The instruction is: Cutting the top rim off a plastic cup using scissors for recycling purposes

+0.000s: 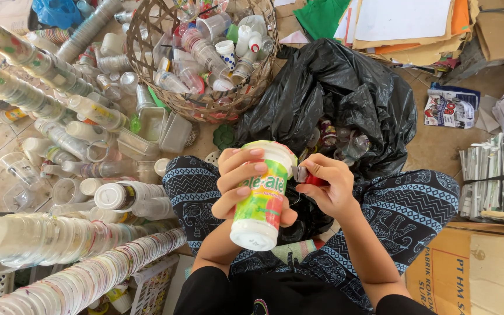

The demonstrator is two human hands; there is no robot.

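Frame centre: left hand (245, 182) wraps fingers around a green-yellow-pink printed plastic cup (262, 195), mid-wall, base toward camera. Looks light, thin, crushable, so grip the wall gently. Just right, right hand (329, 188) pinches a small red-handled cutter (308, 177) at the cup's rim.

The plastic cup (262, 195) is white with a green, yellow and red printed wrap. It sits gripped in the left hand (241, 181), tilted, its closed white base toward the wearer and its rim away. The small red cutter (310, 178) is pinched in the right hand (329, 186), its tip touching the cup's rim.
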